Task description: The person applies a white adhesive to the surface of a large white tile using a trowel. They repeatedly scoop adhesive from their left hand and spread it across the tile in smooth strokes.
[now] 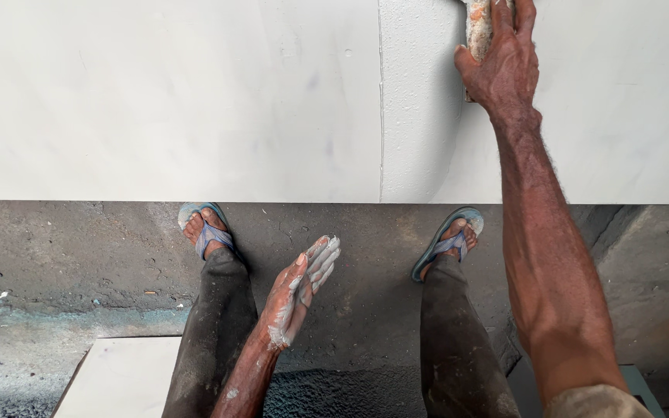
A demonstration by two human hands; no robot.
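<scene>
The right hand (502, 58) presses a paste-crusted sanding block (478, 27) against the white panel (195, 101), fingers curled over it, beside a vertical seam (382, 116). The left hand (301, 288) hangs flat and open, holding nothing, smeared with white paste, between two sandalled feet (204, 228) on the dark floor (56, 263).

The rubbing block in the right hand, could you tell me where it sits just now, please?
In the head view, the rubbing block is at the top, right of centre, pressed by the right hand against the white panel beside its vertical seam.
</scene>
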